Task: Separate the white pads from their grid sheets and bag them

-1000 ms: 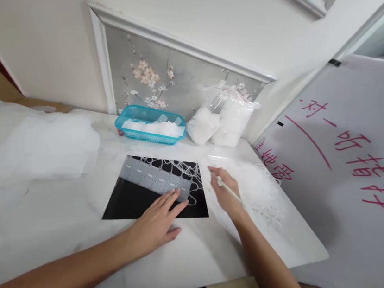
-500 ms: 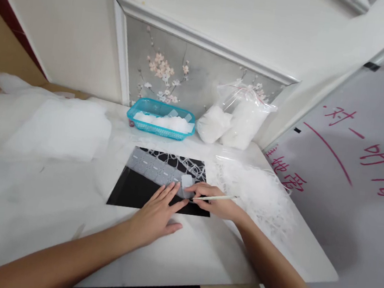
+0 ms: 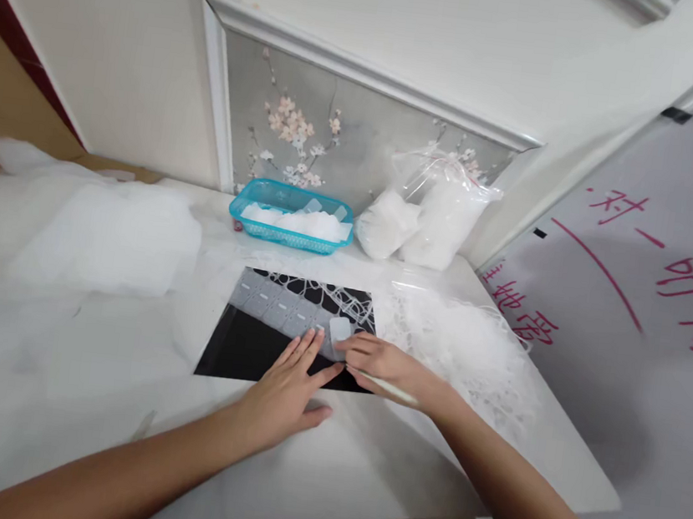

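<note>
A translucent strip (image 3: 281,305) of joined rounded-rectangle pieces lies slantwise across a black mat (image 3: 234,351). My left hand (image 3: 280,394) rests flat with its fingers spread, the fingertips on the strip's lower edge and the thumb over the white table. In my right hand (image 3: 397,365) is a slim, pale, pen-shaped tool (image 3: 394,390), its back end slanting down to the right. The right fingertips touch the strip's right end, close to the left index finger. Beside them a paler piece (image 3: 340,328) sits on the strip. The tool's tip is hidden by the fingers.
Behind the mat stands a blue basket (image 3: 289,238) of white pieces. Clear bags (image 3: 433,220) with white contents lean at the wall. A heap of white stringy scraps (image 3: 462,349) lies right; piled white sheets (image 3: 103,230) lie left. A whiteboard (image 3: 589,390) borders the table's right.
The tool in my right hand has tipped, its back end swinging down towards me. The right hand has turned slightly; my left hand stays in place on the strip.
</note>
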{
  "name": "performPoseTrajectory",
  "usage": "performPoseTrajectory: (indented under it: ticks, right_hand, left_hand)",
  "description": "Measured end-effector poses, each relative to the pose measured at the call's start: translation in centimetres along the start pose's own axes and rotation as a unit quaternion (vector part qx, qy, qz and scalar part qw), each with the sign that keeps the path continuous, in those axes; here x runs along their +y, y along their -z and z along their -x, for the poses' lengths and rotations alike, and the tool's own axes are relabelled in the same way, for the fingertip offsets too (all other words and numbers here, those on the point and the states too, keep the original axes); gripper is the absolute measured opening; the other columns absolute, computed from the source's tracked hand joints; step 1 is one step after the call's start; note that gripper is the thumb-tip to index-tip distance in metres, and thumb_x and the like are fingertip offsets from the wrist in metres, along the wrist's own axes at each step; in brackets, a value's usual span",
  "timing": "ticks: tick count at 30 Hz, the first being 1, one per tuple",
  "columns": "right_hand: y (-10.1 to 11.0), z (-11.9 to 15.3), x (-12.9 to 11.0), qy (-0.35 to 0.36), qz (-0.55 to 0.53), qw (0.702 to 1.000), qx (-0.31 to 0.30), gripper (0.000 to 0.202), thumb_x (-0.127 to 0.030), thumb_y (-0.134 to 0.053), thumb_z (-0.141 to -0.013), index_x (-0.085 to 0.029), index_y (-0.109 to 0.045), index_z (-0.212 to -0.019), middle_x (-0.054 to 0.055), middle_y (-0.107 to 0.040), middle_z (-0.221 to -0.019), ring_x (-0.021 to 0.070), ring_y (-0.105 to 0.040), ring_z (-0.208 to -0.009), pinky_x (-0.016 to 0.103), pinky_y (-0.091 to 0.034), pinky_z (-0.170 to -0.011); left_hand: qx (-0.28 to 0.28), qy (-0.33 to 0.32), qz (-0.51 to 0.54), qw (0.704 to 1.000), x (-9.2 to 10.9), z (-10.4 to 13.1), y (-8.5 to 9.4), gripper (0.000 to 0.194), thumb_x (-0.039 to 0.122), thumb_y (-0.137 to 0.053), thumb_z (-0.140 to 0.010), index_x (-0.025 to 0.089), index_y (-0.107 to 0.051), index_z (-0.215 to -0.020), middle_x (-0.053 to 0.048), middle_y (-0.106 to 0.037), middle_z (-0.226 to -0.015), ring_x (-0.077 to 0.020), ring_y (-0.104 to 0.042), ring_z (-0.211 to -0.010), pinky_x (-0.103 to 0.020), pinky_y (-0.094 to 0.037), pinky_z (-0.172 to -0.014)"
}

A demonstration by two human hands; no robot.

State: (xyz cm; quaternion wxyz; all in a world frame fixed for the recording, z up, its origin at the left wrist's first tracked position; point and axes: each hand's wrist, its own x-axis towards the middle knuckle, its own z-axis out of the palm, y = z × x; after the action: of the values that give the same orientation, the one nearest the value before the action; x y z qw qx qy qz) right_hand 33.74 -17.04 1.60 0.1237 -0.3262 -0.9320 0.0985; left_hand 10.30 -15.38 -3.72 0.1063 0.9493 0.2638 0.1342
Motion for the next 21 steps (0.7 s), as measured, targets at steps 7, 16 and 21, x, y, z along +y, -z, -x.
performPoseTrajectory:
  ticks: [7,16,21]
  right_hand:
    - [-1.2,-1.0,1.9,-0.089,-0.054,0.987,0.119,0.020,-0.023,-0.042,-0.097,-0.017,-0.059,-0.107,0.009,-0.066,-0.108,0.0178,-0.061,-0.095,0.031,-0.049,-0.083]
    - [1.7,-3.2,9.9,-0.381,-0.242,0.818,0.358,0.022,-0.035,-0.054,-0.081,-0.019,-0.044,-0.069,0.002,-0.063,-0.072,0.0165,-0.060,-0.069,0.028,-0.048,-0.065]
    - [1.3,-2.4,10.2,-0.416,-0.164,0.802,0.395,0.030,-0.042,-0.053,-0.084,-0.020,-0.040,-0.067,0.000,-0.059,-0.064,0.0170,-0.058,-0.064,0.029,-0.045,-0.062]
  left_hand:
    - [-0.001,0.010,0.007,1.000,0.4,0.0,0.3,0.063,0.034,-0.067,-0.082,0.027,-0.045,-0.142,-0.011,0.009,-0.159,-0.0398,-0.011,-0.144,-0.055,-0.023,-0.113]
    - [-0.042,0.037,0.014,0.998,0.9,0.1,0.9,0.063,0.034,-0.063,-0.084,0.028,-0.042,-0.144,-0.013,0.008,-0.158,-0.0409,-0.010,-0.143,-0.055,-0.022,-0.113]
    - [-0.022,0.010,0.013,1.000,0.6,0.7,1.0,0.062,0.036,-0.065,-0.084,0.028,-0.045,-0.142,-0.013,0.003,-0.159,-0.0412,-0.011,-0.143,-0.056,-0.025,-0.111]
